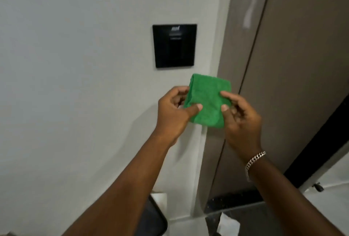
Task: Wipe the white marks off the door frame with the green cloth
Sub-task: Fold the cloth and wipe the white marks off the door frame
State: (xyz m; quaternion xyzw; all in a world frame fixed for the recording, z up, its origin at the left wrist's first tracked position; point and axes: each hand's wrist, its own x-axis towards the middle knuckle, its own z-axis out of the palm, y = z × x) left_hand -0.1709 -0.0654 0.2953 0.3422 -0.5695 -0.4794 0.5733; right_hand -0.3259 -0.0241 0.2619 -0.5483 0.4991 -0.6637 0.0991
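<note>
- A folded green cloth [206, 100] was held up in the air between both hands, in front of the seam where the pale wall [75, 66] met the brown door frame [229, 47].
- The left hand [173, 113] pinched the cloth's left edge, its grip closed on the fabric with the thumb lying across the front face and the fingers curled behind.
- The right hand [239, 120] took the right edge the same way, grip closed on the cloth, thumb and forefinger pressing the front.
- A metal chain bracelet [254, 164] sat on the right wrist.
- White marks [249, 7], a smeared wavy streak, showed high on the door frame, well above the cloth and not touched by it.
- A black square wall panel [174, 45] was mounted on the wall just above the cloth, left of the frame.
- The brown door [302, 56] stood to the right of the frame.
</note>
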